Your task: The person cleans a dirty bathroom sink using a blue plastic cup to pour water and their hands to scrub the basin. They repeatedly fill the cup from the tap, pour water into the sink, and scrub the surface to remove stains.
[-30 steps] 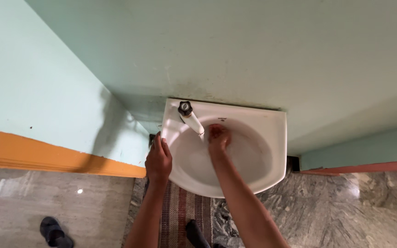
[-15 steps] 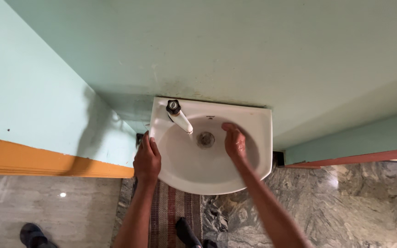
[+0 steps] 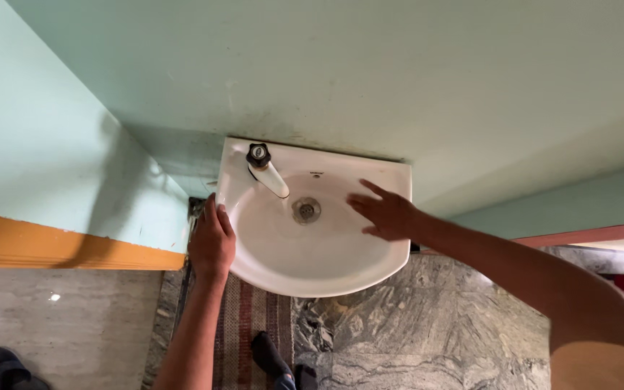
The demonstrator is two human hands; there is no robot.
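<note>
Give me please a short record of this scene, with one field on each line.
Place: white wall-mounted sink against a pale green wall
Tap: white spout, dark knob, rear left of basin
Drain: metal, uncovered
Left hand: resting on the sink's left rim
Right hand: fingers spread, inside the basin at its right
Floor: grey marble, striped mat, dark sandal

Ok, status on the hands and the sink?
Left hand flat on the sink rim, holding nothing. Right hand open, fingers spread, inside the basin right of the drain. Tap clear of both hands.
</note>
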